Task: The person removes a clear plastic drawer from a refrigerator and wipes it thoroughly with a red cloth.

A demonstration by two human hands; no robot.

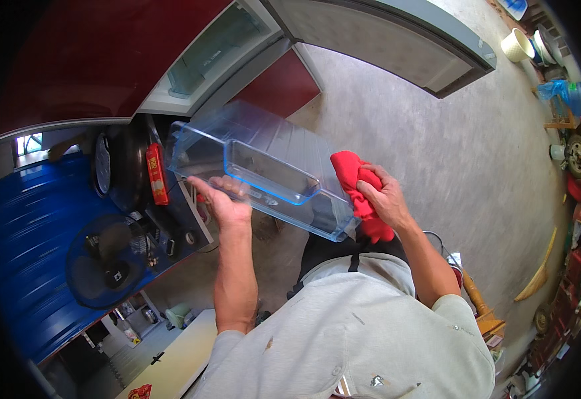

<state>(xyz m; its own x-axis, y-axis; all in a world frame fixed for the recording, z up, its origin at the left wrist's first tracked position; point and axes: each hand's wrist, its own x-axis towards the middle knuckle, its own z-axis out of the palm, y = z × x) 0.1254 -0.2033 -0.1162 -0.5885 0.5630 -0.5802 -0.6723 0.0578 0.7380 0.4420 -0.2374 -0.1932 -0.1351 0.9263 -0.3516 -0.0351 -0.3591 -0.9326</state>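
A clear plastic refrigerator drawer [275, 172] with blue-tinted edges is held tilted in front of my body. My left hand [225, 202] supports it from below, its fingers visible through the clear plastic. In my right hand [385, 194] a red cloth [353, 174] is bunched up, pressed near the drawer's right end. Beyond the drawer stands a refrigerator with dark red panels [96, 50], its grey-edged door [380, 40] swung open. Inside the open compartment sits another clear drawer [196, 65].
To the left, a fan [106, 259] stands before a blue corrugated panel [26, 214]. A red packet [157, 174] lies near a large dark pan [128, 169]. Along the right side are a cream bucket [516, 46], a wheel [578, 158] and a broom [535, 277] on the concrete floor [450, 164].
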